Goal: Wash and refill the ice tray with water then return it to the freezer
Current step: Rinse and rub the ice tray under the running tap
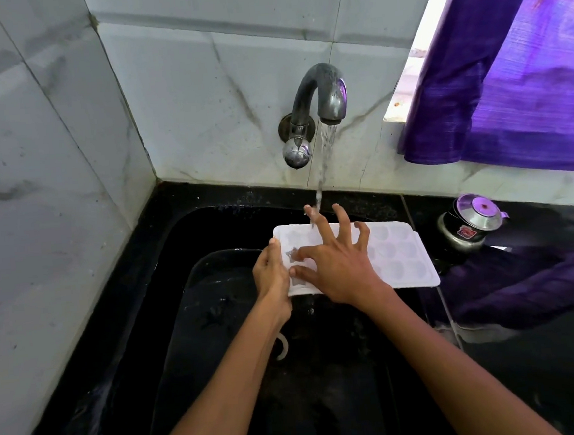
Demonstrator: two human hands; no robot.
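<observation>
A white ice tray (400,254) with rounded cells is held level over the black sink (191,327). My left hand (271,277) grips the tray's left edge. Over the tray's left half lies my right hand (337,258), fingers spread, fingertips resting in the cells. Water runs from the grey metal tap (323,91) on the tiled wall and lands on my right fingers and the tray's far edge.
A small steel pot with a lid (471,226) stands on the black counter right of the sink. A purple curtain (514,72) hangs at the upper right over a window sill. White tiled walls close off the left and back.
</observation>
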